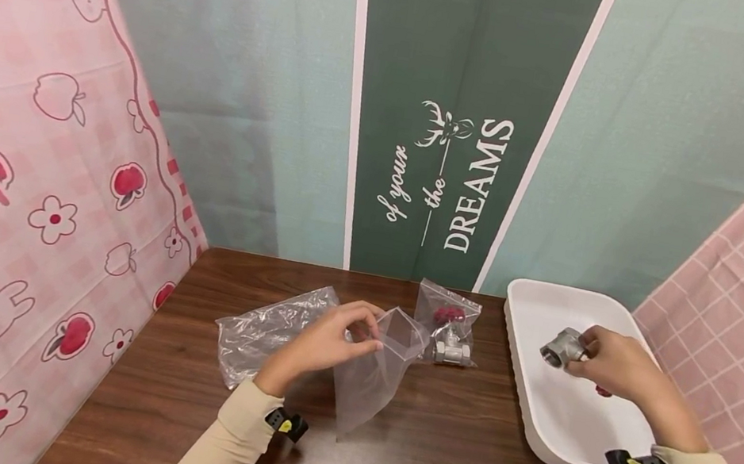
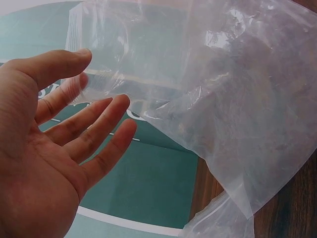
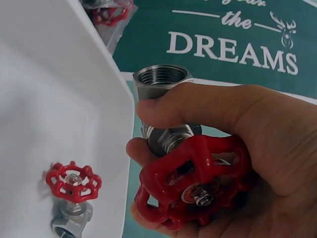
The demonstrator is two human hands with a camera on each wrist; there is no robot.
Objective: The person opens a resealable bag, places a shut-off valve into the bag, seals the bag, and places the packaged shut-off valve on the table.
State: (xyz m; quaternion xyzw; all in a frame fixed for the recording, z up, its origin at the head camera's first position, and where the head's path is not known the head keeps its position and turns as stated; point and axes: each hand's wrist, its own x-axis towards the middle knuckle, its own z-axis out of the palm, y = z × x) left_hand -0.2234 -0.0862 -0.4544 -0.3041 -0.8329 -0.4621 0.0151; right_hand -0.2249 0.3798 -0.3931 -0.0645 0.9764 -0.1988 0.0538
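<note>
My left hand [image 1: 333, 336] pinches the rim of a clear zip bag [image 1: 368, 392] between thumb and index finger, the other fingers spread apart. The bag's mouth gapes and its body hangs down over the table. In my right hand [image 1: 617, 365] is a gate valve [image 3: 163, 82] of silvery metal with a red handwheel [image 3: 198, 178]. The hand grips the valve's body, its threaded opening facing out past the thumb, while the wheel lies against the palm. It is held above the white tray [image 1: 534, 425].
Another valve with a red wheel [image 3: 73, 183] lies in the tray. A bagged valve [image 1: 452, 348] rests on the wooden table [image 1: 440, 451] behind the open bag. Flat clear bags [image 1: 246, 349] lie on the left. Printed cloth walls surround the table.
</note>
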